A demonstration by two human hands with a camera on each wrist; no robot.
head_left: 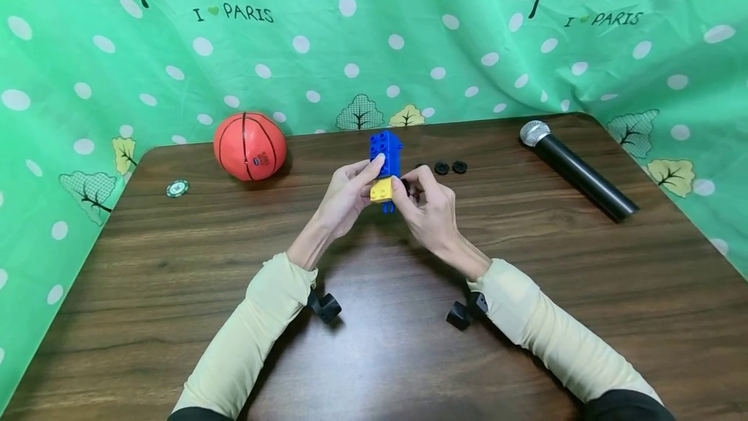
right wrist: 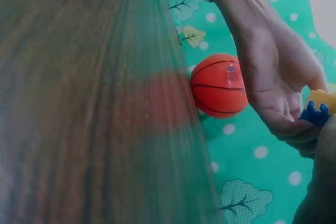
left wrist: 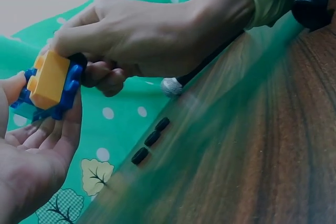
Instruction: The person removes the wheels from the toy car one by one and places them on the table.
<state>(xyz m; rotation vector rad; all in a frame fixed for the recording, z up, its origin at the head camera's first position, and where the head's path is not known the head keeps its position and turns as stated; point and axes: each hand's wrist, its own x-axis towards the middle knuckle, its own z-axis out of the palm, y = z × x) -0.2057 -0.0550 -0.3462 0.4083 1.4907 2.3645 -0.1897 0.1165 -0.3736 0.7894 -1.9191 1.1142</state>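
Note:
Above the middle of the table, my left hand (head_left: 343,199) holds a toy of building bricks, its thumb on the blue brick (head_left: 382,145). A yellow brick (head_left: 381,191) sits at the toy's near end, with blue hooked parts (right wrist: 313,114) below it. My right hand (head_left: 434,213) pinches a small black wheel (left wrist: 79,60) against the toy's right side; its fingers hide most of the wheel. Whether the wheel is fixed on the toy, I cannot tell. Beyond the right hand, three black wheels (head_left: 441,168) lie in a row on the table.
A red toy basketball (head_left: 249,147) stands at the back left of the wooden table (head_left: 374,343), with a green-and-white chip (head_left: 178,188) to its left. On the right lies a black microphone (head_left: 584,174). A green dotted cloth (head_left: 374,44) hangs behind the table.

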